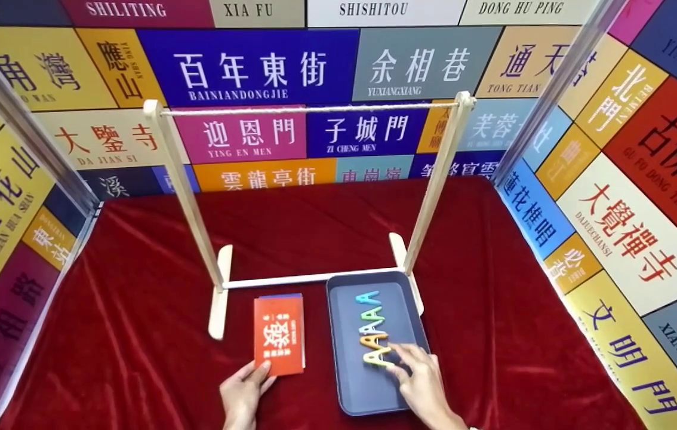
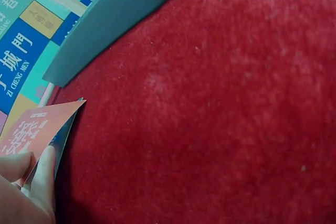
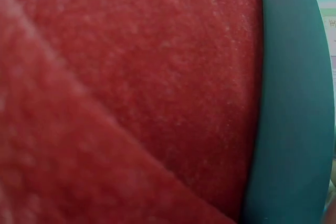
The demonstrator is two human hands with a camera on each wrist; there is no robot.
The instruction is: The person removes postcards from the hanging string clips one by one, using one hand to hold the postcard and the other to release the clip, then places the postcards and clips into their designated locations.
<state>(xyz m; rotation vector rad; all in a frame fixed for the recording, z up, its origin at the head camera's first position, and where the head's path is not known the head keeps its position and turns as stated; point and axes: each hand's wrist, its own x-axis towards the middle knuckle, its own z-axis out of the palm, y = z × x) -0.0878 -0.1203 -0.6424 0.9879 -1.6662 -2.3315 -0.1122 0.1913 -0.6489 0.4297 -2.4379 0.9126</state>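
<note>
My left hand (image 1: pixel 242 394) pinches the near edge of a red envelope (image 1: pixel 282 334) with white characters, thumb on top. A blue edge shows under the envelope, so more than one piece is stacked there. In the left wrist view the envelope (image 2: pixel 31 129) tilts up off the cloth. My right hand (image 1: pixel 422 382) reaches into a grey tray (image 1: pixel 368 391) and pinches the legs of a yellow clothespin (image 1: pixel 376 357) between thumb and finger. Beyond it lie an orange clothespin (image 1: pixel 372 341) and several more in a column. Only a sliver of that hand shows in the right wrist view.
A wooden frame stands behind, with a white rope (image 1: pixel 314 110) strung between two posts (image 1: pixel 186 191). Its right foot (image 1: pixel 397 248) is close beside the tray. Dark red cloth (image 1: pixel 135 334) covers the table. Panels with printed characters enclose the back and sides.
</note>
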